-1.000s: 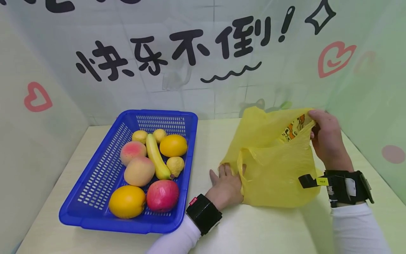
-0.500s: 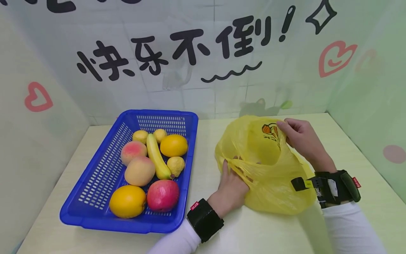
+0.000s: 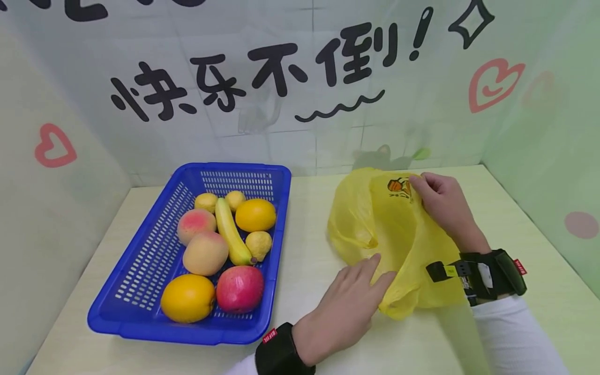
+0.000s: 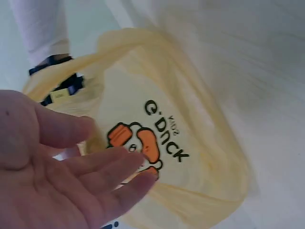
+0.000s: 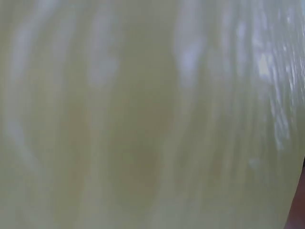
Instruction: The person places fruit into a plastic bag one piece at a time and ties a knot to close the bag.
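Observation:
A thin yellow plastic bag (image 3: 398, 245) stands on the table with its mouth spread open. My right hand (image 3: 442, 205) pinches the bag's upper right rim between thumb and fingers, beside an orange cartoon print. The left hand (image 3: 344, 299) is at the bag's near side, fingers extended and loosely spread, fingertips overlapping the mouth's front edge. In the left wrist view the same hand (image 4: 71, 176) holds nothing, palm showing, and the printed duck figure (image 4: 138, 143) appears behind its fingers. Crinkled bag film (image 5: 143, 114) fills the right wrist view.
A blue plastic basket (image 3: 119, 312) stands left of the bag, holding a banana (image 3: 229, 232), two peaches (image 3: 205, 253), a red round fruit (image 3: 240, 289), two orange-yellow fruits (image 3: 188, 298) and smaller yellow fruits (image 3: 259, 246). A printed wall (image 3: 211, 140) rises behind the pale table (image 3: 309, 208).
The bag's mouth has spread wide. My left hand has come off the bag's near rim and moved toward me. My right hand has shifted left and down, keeping its pinch on the bag.

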The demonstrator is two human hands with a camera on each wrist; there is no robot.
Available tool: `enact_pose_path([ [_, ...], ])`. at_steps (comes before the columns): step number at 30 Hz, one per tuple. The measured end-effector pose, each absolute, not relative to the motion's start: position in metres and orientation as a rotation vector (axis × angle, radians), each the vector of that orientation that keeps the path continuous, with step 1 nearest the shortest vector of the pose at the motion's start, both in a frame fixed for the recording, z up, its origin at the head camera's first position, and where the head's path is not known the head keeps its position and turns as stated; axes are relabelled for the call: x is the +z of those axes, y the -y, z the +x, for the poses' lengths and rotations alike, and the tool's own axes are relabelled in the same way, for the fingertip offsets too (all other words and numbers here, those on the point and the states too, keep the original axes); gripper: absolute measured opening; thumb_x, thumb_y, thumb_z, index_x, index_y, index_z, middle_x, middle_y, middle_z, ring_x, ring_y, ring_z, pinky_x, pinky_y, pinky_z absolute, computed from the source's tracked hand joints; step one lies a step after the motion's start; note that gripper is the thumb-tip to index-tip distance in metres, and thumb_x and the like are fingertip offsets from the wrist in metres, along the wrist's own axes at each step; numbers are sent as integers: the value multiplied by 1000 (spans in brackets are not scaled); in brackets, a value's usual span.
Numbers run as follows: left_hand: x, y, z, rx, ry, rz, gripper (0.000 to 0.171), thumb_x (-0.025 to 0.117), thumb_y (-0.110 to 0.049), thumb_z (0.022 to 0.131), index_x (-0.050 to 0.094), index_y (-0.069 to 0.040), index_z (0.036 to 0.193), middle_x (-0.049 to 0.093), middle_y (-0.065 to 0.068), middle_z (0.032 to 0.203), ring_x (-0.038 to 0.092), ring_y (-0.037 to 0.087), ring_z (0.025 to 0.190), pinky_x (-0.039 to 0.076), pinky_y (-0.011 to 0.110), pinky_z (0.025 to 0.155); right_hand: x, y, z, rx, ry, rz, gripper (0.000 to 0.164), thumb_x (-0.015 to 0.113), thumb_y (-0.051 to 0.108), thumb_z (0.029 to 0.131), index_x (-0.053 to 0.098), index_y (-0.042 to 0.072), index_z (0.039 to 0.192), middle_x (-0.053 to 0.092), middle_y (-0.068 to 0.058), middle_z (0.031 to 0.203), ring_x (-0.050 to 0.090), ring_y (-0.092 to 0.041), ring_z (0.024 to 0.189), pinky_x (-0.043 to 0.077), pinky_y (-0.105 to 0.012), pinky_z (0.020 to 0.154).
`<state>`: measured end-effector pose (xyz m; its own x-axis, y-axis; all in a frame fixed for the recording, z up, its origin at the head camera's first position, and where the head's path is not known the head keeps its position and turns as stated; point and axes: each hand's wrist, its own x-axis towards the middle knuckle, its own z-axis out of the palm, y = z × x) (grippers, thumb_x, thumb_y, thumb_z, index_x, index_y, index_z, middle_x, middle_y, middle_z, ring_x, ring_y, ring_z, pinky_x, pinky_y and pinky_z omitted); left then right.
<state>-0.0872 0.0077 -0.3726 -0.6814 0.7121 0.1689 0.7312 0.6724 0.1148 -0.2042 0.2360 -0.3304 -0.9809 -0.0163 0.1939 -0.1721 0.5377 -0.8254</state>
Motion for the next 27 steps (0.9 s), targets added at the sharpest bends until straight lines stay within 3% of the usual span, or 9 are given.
enact_pose_path([
  [2, -367, -3, -81, -223, 2791, -1180, 50, 73, -9, 85, 53, -15, 131, 59, 9, 129, 64, 21, 107, 55, 31, 82, -330, -236, -204, 1475, 2610, 168, 45, 49, 37, 103, 46, 4, 73, 48, 6, 60, 52, -12, 47, 42, -23, 43],
  [5, -358, 4, -74, -216, 2860, -1095, 31, 74, -11, 84, 61, -13, 112, 62, 1, 98, 59, 13, 76, 49, 23, 59, -329, -237, -205, 1543, 2633, 185, 43, 48, 38, 103, 48, 4, 77, 47, 6, 61, 53, -11, 50, 42, -23, 44],
  [10, -342, 14, -63, -241, 2953, -991, 24, 79, -13, 80, 61, -9, 94, 55, 0, 77, 50, 11, 61, 42, 19, 49, -329, -238, -206, 1562, 2677, 242, 41, 44, 40, 104, 49, 5, 83, 43, 5, 61, 50, -11, 52, 41, -24, 46],
  [15, -329, 24, -55, -334, 2952, -939, 33, 77, -6, 78, 59, -6, 106, 60, 1, 86, 55, 12, 65, 47, 19, 53, -330, -239, -207, 1583, 2669, 288, 40, 42, 40, 105, 51, 4, 90, 45, 4, 64, 50, -11, 53, 42, -23, 48],
  [20, -309, 40, -53, -534, 3004, -889, 51, 67, 0, 84, 52, -4, 133, 66, 6, 119, 67, 19, 97, 59, 30, 79, -332, -241, -207, 1587, 2657, 275, 41, 42, 40, 105, 50, 3, 90, 46, 4, 65, 49, -12, 54, 42, -23, 48],
  [23, -292, 56, -55, -622, 3016, -816, 47, 57, 1, 92, 50, -5, 138, 63, 7, 129, 65, 22, 112, 56, 38, 92, -332, -241, -205, 1585, 2643, 264, 41, 43, 39, 105, 51, 3, 87, 46, 5, 64, 47, -12, 53, 41, -24, 48],
  [27, -276, 79, -66, -651, 2974, -606, 35, 53, -5, 99, 56, -6, 134, 66, 9, 126, 66, 24, 111, 56, 41, 93, -332, -241, -205, 1609, 2627, 275, 40, 43, 38, 105, 51, 4, 85, 48, 6, 63, 47, -12, 52, 42, -25, 48],
])
